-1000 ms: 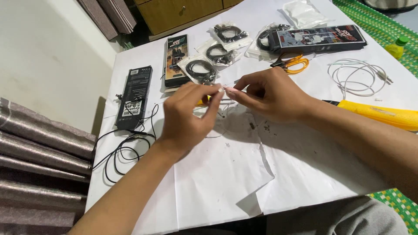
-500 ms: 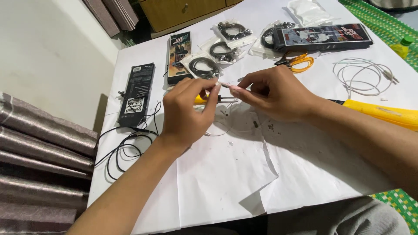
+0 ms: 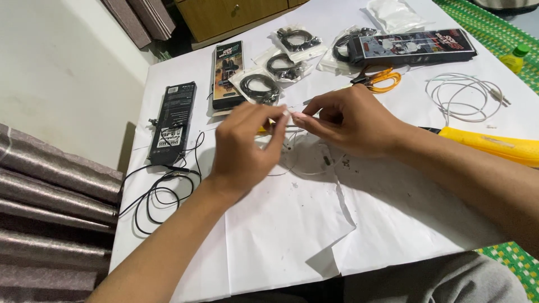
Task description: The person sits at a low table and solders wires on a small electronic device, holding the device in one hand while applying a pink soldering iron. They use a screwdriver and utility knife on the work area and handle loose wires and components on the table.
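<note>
Surface: a table (image 3: pixel 168 73) covered with white paper sheets (image 3: pixel 292 235).
Left side: a black flat box (image 3: pixel 173 122) and a loose black cable (image 3: pixel 160 193) are laid.
Far edge: bagged black cables (image 3: pixel 283 64), a long dark box (image 3: pixel 415 47), orange scissors (image 3: pixel 379 78).
Right side: a white coiled cable (image 3: pixel 463 98), a yellow tool (image 3: pixel 494 147).

White paper (image 3: pixel 292 235); orange-handled scissors (image 3: pixel 379 78); yellow tool (image 3: pixel 494 147); coiled white cable (image 3: pixel 463 98); black cable (image 3: pixel 163 193); green chequered mat (image 3: pixel 514 261).
</note>
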